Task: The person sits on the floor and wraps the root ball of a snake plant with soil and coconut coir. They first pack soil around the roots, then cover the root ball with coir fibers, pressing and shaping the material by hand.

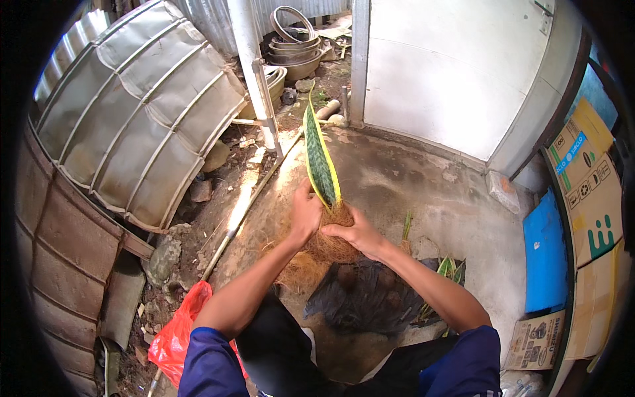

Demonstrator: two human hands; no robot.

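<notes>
A snake plant leaf (320, 154), green with yellow margins, stands nearly upright between my hands. Brown coconut fibre (340, 243) is bundled around its base. My left hand (305, 211) grips the left side, where leaf and fibre meet. On the right, my right hand (359, 231) wraps the fibre bundle, thumb across its front. Loose coconut fibre (300, 270) lies on the ground below my left hand. A black plastic sheet (359, 297) is spread before me, with dark matter on it. More snake plant leaves (449, 268) lie by its right side, partly hidden by my right arm.
A red plastic bag (181, 327) and a long pole (248, 211) lie at left, near a bent metal panel (149, 109). Stacked basins (296, 54) stand beyond a white post (253, 74). Cardboard boxes (590, 208) and a blue panel (545, 253) line the right. A small cutting (407, 228) is nearby.
</notes>
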